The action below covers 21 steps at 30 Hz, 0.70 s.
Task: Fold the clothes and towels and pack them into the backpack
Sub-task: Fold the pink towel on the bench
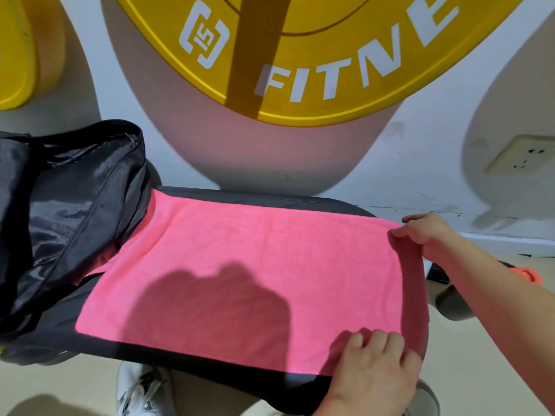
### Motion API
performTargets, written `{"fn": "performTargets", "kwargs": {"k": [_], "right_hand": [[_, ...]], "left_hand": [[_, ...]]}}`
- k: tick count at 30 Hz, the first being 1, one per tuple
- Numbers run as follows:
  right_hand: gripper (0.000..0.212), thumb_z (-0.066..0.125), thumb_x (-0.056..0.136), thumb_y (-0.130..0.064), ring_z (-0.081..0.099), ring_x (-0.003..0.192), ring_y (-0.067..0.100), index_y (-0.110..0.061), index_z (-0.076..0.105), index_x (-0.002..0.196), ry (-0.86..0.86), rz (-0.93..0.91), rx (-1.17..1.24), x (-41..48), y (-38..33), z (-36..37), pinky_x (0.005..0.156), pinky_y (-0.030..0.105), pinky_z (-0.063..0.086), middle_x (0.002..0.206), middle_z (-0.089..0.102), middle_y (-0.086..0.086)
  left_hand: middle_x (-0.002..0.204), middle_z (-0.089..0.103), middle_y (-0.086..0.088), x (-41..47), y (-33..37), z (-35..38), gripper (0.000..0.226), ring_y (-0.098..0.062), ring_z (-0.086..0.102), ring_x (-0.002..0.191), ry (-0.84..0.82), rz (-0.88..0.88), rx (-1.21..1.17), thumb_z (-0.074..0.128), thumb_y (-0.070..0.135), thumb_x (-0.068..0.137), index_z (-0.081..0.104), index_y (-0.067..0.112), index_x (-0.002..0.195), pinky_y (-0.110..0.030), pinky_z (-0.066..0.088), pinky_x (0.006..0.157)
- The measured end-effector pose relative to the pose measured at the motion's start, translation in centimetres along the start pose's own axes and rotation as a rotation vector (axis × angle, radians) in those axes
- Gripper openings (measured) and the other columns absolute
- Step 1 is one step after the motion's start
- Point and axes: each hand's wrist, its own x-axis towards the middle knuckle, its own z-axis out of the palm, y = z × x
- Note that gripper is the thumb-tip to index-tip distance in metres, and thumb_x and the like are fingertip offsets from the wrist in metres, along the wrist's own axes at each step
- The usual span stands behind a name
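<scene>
Head view: one pink towel (240,271), one backpack (69,205), two hands.

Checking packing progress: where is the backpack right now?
In the head view, the backpack sits open at the left end of the black bench, its edge overlapping the pink towel.

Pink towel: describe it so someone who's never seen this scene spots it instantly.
Start at the big yellow sign on the wall; directly below it sits a black padded bench. The pink towel lies spread flat across the bench top, just right of the open black backpack. It is the only bright pink thing there, with the right hand and left hand gripping its right-end corners.
</scene>
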Motion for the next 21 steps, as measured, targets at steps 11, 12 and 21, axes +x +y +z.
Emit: {"fn": "performTargets", "kwargs": {"k": [11, 12, 21], "right_hand": [[0.019, 0.068, 0.081, 0.003, 0.056, 0.071, 0.02, 0.0, 0.061, 0.098, -0.192, 0.166, 0.214, 0.6, 1.1, -2.0, 0.066, 0.028, 0.048, 0.084, 0.062, 0.01], [0.02, 0.071, 0.079, 0.001, 0.052, 0.069, 0.018, -0.004, 0.061, 0.096, -0.177, 0.166, 0.228, 1.0, 1.4, -2.0, 0.064, 0.026, 0.044, 0.083, 0.059, 0.009], [0.03, 0.058, 0.085, 0.014, 0.047, 0.056, 0.018, -0.01, 0.058, 0.103, -0.047, 0.021, 0.265, 1.2, 1.7, -2.4, 0.031, 0.015, 0.042, 0.074, 0.055, 0.012]], "left_hand": [[0.077, 0.054, 0.004, 0.7, 1.3, 0.7, 0.026, -0.018, 0.053, 0.067, -0.045, 0.064, 0.085, 0.068, 0.049, 0.063, 0.064, 0.038, 0.086, -0.036, 0.046, 0.054], [0.073, 0.054, 0.005, 0.9, 1.3, 0.3, 0.025, -0.017, 0.053, 0.063, -0.047, 0.056, 0.093, 0.07, 0.048, 0.061, 0.065, 0.038, 0.082, -0.035, 0.046, 0.053], [0.052, 0.057, 0.005, 2.1, 0.9, -1.9, 0.037, -0.008, 0.052, 0.038, -0.142, 0.004, -0.144, 0.073, 0.044, 0.052, 0.06, 0.033, 0.085, -0.025, 0.024, 0.034]]}}
